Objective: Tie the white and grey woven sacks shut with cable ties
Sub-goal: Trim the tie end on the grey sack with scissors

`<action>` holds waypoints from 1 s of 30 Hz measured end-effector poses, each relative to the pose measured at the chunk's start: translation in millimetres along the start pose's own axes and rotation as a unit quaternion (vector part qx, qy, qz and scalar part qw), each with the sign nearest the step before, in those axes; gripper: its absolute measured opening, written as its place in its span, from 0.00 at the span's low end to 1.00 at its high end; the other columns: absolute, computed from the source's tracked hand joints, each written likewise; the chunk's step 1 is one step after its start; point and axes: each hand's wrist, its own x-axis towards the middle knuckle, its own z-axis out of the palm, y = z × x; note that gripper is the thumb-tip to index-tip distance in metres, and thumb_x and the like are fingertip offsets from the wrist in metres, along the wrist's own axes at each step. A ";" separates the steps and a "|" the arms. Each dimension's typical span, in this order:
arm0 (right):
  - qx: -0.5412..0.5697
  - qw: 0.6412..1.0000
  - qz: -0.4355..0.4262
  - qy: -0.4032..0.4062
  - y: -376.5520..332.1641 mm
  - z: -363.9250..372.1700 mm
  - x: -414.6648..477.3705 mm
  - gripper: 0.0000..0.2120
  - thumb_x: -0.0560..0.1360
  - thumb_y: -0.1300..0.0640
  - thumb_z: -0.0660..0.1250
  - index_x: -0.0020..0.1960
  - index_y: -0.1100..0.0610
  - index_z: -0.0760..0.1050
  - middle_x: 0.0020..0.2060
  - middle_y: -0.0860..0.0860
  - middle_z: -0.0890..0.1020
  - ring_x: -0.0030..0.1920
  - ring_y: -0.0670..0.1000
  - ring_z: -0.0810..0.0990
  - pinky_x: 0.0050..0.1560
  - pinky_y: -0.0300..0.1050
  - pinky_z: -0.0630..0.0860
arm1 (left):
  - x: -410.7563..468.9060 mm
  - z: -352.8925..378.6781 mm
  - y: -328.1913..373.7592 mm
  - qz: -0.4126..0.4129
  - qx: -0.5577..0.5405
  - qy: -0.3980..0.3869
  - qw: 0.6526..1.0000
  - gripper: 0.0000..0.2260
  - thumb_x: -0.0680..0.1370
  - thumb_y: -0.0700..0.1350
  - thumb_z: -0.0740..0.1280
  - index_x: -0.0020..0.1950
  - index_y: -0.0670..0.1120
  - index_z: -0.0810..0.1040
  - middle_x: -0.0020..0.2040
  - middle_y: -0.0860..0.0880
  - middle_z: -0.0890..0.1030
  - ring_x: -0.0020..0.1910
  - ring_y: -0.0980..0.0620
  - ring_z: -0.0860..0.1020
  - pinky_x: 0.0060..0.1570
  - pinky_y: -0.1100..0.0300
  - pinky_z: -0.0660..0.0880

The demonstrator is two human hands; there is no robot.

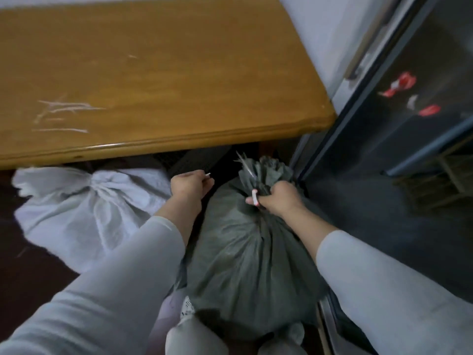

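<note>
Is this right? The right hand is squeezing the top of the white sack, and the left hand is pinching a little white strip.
Not quite. The right hand is squeezing the top of the grey sack, not the white one. The white sack lies further left, beside it. The left hand does pinch a little white strip. The head view shows it.

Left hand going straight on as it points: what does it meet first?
Likely nothing near: the left hand points into the dark gap under the table, between the white sack and grey sack; depth is unclear.
</note>
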 end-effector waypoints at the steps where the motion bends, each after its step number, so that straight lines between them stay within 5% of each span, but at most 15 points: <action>1: -0.024 0.999 -0.014 0.020 -20.5 1.2 3.5 0.25 0.65 0.40 0.73 0.29 0.56 0.63 0.26 0.51 0.66 0.29 0.52 0.68 0.25 0.45 0.58 | 6.2 -9.2 16.2 0.007 -0.012 0.008 1.000 0.12 0.76 0.31 0.63 0.34 0.40 0.70 0.29 0.44 0.74 0.19 0.55 0.75 0.24 0.67 0.76; 4: -0.046 0.997 -0.059 0.033 -80.1 15.0 21.3 0.18 0.69 0.46 0.71 0.32 0.57 0.69 0.28 0.52 0.70 0.36 0.56 0.75 0.26 0.45 0.61 | 38.2 -39.4 66.5 0.022 -0.030 0.027 0.999 0.13 0.75 0.31 0.65 0.31 0.39 0.69 0.16 0.48 0.71 0.21 0.53 0.71 0.23 0.66 0.75; 6: -0.050 0.994 -0.093 0.042 -122.2 27.3 34.2 0.18 0.69 0.48 0.71 0.30 0.55 0.67 0.26 0.51 0.68 0.36 0.56 0.74 0.25 0.44 0.59 | 65.1 -58.8 102.0 0.041 -0.030 0.041 0.998 0.14 0.73 0.31 0.66 0.30 0.40 0.68 0.16 0.49 0.71 0.17 0.54 0.69 0.23 0.65 0.73; 10: -0.050 0.988 -0.145 0.034 -210.6 62.0 57.7 0.17 0.70 0.50 0.70 0.29 0.53 0.67 0.24 0.48 0.68 0.34 0.54 0.72 0.24 0.42 0.57 | 124.2 -98.8 165.4 0.068 -0.002 0.082 0.994 0.11 0.73 0.29 0.66 0.34 0.41 0.71 0.37 0.44 0.75 0.25 0.52 0.71 0.23 0.66 0.69; 13: -0.062 0.986 -0.149 0.031 -264.6 89.2 80.1 0.18 0.72 0.49 0.69 0.29 0.51 0.65 0.25 0.48 0.68 0.34 0.54 0.72 0.24 0.42 0.57 | 163.2 -122.3 201.3 0.090 0.009 0.107 0.990 0.06 0.74 0.30 0.64 0.48 0.37 0.78 0.38 0.46 0.77 0.34 0.49 0.75 0.40 0.59 0.75; 15: -0.090 0.985 -0.148 0.022 -292.1 107.0 94.8 0.16 0.72 0.49 0.68 0.30 0.52 0.67 0.26 0.48 0.68 0.35 0.54 0.72 0.25 0.42 0.57 | 182.4 -136.7 215.5 0.099 0.028 0.100 0.990 0.16 0.77 0.33 0.61 0.63 0.40 0.75 0.48 0.44 0.79 0.47 0.48 0.78 0.53 0.59 0.73; 18: -0.136 0.980 -0.147 0.000 -322.8 128.7 112.0 0.10 0.72 0.49 0.68 0.46 0.55 0.79 0.32 0.51 0.75 0.38 0.56 0.75 0.28 0.41 0.64 | 195.6 -156.1 223.8 0.144 0.184 0.086 0.969 0.22 0.77 0.35 0.58 0.71 0.46 0.68 0.66 0.47 0.74 0.58 0.48 0.76 0.56 0.60 0.71; 22: -0.199 0.965 -0.169 0.004 -347.1 149.7 124.9 0.17 0.76 0.47 0.63 0.60 0.54 0.76 0.53 0.56 0.79 0.49 0.59 0.78 0.40 0.44 0.73 | 211.2 -177.3 222.0 0.163 0.278 0.079 0.943 0.18 0.75 0.37 0.61 0.64 0.43 0.75 0.63 0.44 0.77 0.62 0.46 0.75 0.65 0.55 0.70; 27: -0.265 0.950 -0.161 0.034 -351.5 163.7 132.3 0.17 0.76 0.45 0.63 0.59 0.54 0.75 0.49 0.54 0.67 0.41 0.55 0.70 0.38 0.44 0.66 | 211.6 -180.2 216.7 0.169 0.277 0.078 0.943 0.16 0.75 0.36 0.58 0.58 0.45 0.80 0.57 0.45 0.80 0.57 0.46 0.77 0.61 0.54 0.73; 30: -0.244 0.954 -0.165 0.052 -346.1 163.6 130.3 0.19 0.75 0.44 0.63 0.59 0.55 0.75 0.50 0.55 0.69 0.41 0.55 0.71 0.38 0.45 0.67 | 206.6 -175.3 215.5 0.185 0.277 0.089 0.939 0.17 0.75 0.36 0.57 0.57 0.46 0.80 0.56 0.46 0.81 0.56 0.47 0.78 0.60 0.55 0.73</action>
